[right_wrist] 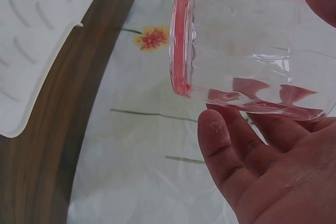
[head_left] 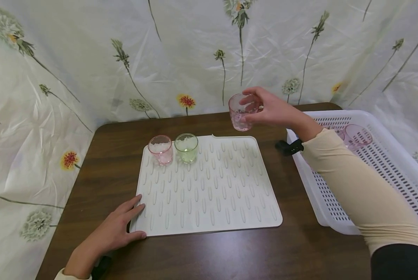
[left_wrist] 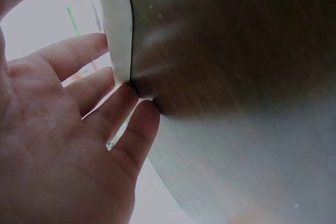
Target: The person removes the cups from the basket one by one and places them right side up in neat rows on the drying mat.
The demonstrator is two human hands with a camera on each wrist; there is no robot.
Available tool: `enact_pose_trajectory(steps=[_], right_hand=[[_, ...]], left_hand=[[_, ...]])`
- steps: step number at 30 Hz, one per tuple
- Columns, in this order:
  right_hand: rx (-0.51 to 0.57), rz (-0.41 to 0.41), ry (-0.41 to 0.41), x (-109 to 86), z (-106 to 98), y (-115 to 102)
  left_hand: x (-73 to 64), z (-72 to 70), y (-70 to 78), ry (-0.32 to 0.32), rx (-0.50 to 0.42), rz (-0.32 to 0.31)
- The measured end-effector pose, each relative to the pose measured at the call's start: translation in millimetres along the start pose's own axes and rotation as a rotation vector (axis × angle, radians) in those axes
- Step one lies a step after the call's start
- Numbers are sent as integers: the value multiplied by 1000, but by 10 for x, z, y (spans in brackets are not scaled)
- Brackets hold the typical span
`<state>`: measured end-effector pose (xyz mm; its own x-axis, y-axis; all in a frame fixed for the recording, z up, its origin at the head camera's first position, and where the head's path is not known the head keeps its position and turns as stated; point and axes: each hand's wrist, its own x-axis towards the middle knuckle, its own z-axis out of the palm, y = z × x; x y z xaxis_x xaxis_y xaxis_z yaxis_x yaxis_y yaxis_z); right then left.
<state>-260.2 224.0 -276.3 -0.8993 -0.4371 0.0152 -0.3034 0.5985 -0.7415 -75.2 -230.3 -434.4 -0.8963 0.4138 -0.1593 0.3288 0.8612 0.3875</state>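
A clear pink-tinted glass (head_left: 239, 116) is held in the air by my right hand (head_left: 273, 109), above the back edge of the table. In the right wrist view the glass (right_wrist: 241, 51) sits between the thumb and the curled fingers. My left hand (head_left: 112, 229) rests at the left edge of a white ridged mat (head_left: 209, 194), its fingers spread and touching the rim. From the left wrist view, the fingertips of that hand (left_wrist: 68, 124) meet the mat's edge. A pink glass (head_left: 161, 151) and a green glass (head_left: 186, 149) stand side by side at the mat's back left corner.
To the right stands a white perforated plastic basket (head_left: 317, 210) with pink glasses (head_left: 358, 136) inside, partly behind my right forearm. Dark brown wood forms the table (head_left: 229, 252). A dandelion-print sheet (head_left: 195, 58) hangs behind it.
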Motion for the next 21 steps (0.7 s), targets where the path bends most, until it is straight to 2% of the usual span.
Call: enact_pose_trajectory(steps=[11, 21], right_hand=[[34, -15, -25, 132, 89, -63], [65, -55, -17, 265, 231, -107]], left_hand=[[-10, -5, 11, 9, 5, 12], [1, 3, 10, 5, 5, 5]])
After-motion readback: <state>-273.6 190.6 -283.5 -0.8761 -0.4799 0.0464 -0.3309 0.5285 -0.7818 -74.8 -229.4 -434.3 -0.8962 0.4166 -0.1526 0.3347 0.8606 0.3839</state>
